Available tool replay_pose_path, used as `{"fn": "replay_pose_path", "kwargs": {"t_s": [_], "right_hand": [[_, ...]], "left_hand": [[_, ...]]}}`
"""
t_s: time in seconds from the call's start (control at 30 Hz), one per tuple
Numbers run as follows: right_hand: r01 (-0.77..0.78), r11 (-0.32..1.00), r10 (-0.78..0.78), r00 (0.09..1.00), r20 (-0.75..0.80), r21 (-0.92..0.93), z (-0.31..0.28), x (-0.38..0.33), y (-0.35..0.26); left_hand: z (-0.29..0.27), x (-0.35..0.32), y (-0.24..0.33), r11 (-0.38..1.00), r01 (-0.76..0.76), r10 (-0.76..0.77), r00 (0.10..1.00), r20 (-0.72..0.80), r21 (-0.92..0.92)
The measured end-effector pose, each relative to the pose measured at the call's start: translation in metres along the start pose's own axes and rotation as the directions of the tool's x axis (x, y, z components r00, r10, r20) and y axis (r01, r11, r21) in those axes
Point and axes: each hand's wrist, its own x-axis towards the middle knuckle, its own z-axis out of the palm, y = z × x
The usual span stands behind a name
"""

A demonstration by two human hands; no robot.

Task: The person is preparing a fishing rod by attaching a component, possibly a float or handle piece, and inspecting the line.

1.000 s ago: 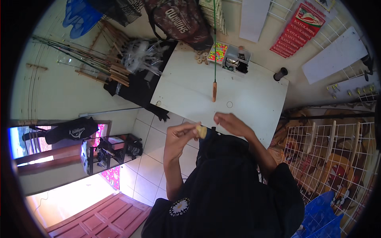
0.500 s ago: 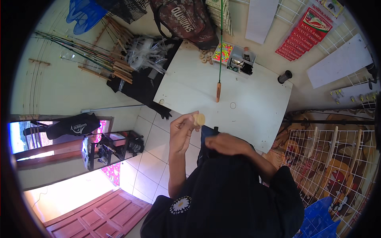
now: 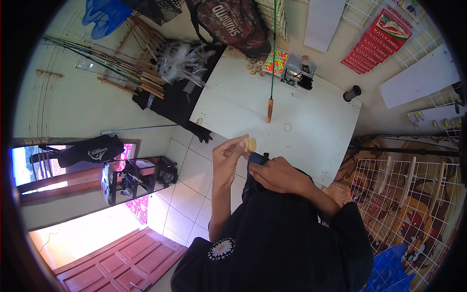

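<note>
Fingers of the left hand (image 3: 227, 159) pinch a yellowish round piece (image 3: 252, 144) near the white table (image 3: 321, 121); it seems light, stiff, best held by its rim. Right hand (image 3: 279, 175) is curled, its grip unclear.

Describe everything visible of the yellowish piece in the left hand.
The yellowish piece is small, short and rounded, pale and matte-looking; its material is unclear. Fingers of the left hand grip its left side, hiding part of it, while its rounded right part shows. It is held up by the white table's near edge. Nothing else visibly touches it.
</note>
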Motion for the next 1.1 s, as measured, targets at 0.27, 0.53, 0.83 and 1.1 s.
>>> {"fn": "replay_pose_path", "kwargs": {"t_s": [0.27, 0.53, 0.83, 1.1], "right_hand": [[-0.168, 0.981, 0.134, 0.947, -0.292, -0.094, -0.027, 0.012, 0.024], [0.046, 0.998, -0.043, 0.997, 0.071, -0.041, 0.002, 0.004, 0.002], [0.030, 0.994, -0.063, 0.943, -0.327, -0.103, -0.030, 0.019, 0.022], [0.132, 0.991, -0.128, 0.976, -0.173, 0.011, -0.001, 0.030, 0.036]], "left_hand": [[0.001, -0.013, 0.001, 0.911, -0.010, -0.020, 0.998, 0.068, 0.412], [0.005, -0.007, 0.005, 0.991, -0.066, 0.071, 0.997, -0.039, 0.117], [0.002, -0.013, -0.007, 0.908, -0.073, 0.086, 0.996, -0.012, 0.412], [0.010, 0.000, 0.004, 0.974, -0.165, 0.181, 0.979, -0.094, 0.153]]}}
